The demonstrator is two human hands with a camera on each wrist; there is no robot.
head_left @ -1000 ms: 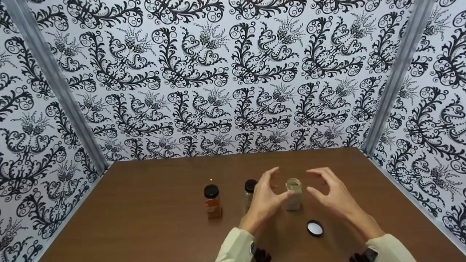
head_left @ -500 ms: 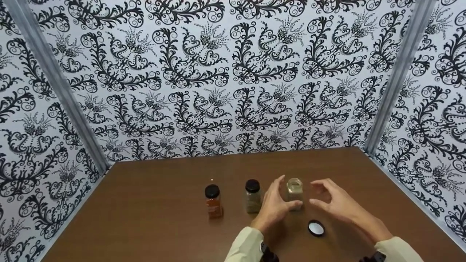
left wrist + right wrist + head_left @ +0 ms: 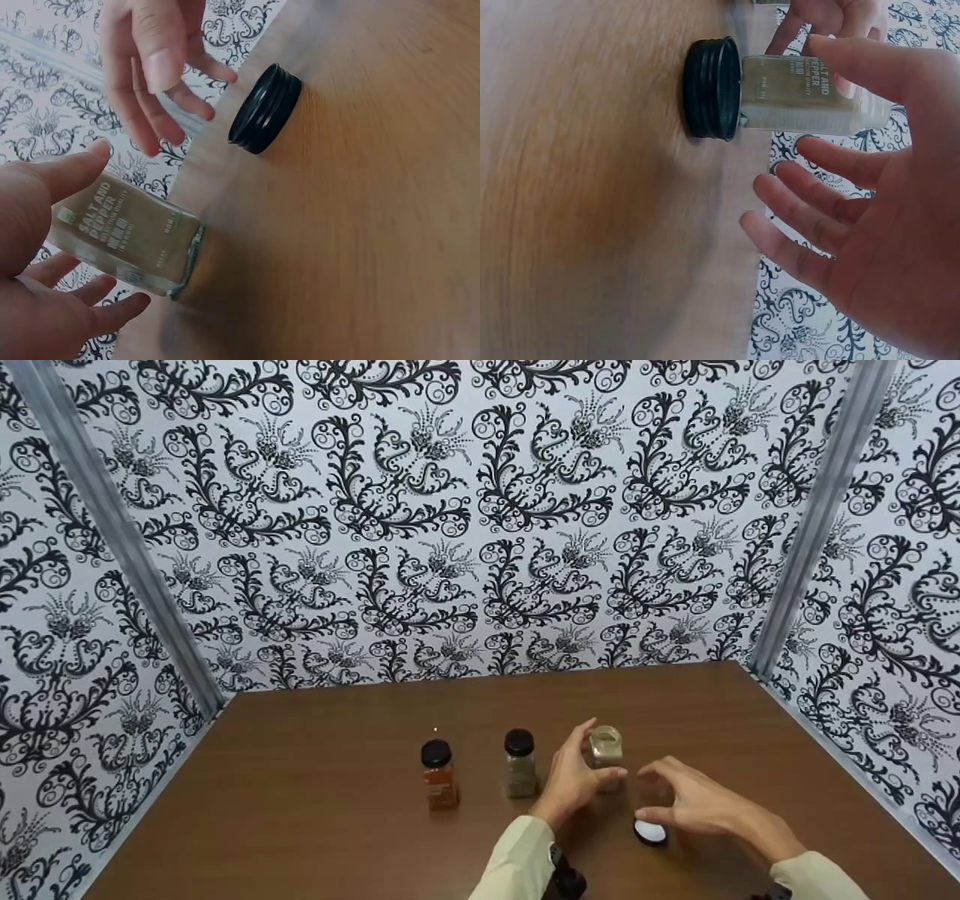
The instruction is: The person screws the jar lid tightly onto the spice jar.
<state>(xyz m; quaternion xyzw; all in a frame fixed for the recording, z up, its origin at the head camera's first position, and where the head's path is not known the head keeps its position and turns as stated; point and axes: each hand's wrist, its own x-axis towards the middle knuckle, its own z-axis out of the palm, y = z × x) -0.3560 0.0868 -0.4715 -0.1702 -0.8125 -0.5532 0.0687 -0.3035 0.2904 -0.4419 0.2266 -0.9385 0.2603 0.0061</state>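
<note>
An uncapped spice jar [image 3: 607,745] stands upright on the table, its "Salt and Pepper" label [image 3: 112,211] readable in the left wrist view. My left hand [image 3: 576,780] cups loosely around the jar, thumb across its front and fingers extended along its far side. A round black jar lid [image 3: 649,832] lies with its white inside facing up, in front of the jar. Just above the lid is my right hand [image 3: 701,801], fingers spread and thumb tip overlapping the lid's rim. In the right wrist view nothing sits between the right fingers [image 3: 810,255].
Left of my left hand stand two capped spice jars, one with greenish contents [image 3: 521,769] and one with orange-red contents [image 3: 440,786]. The brown wooden table [image 3: 315,810] is bounded by black-and-white patterned walls [image 3: 420,585].
My right hand has come down toward me to the lid. My left hand has moved right and closer around the open jar, uncovering the greenish one. The jars and lid stay put.
</note>
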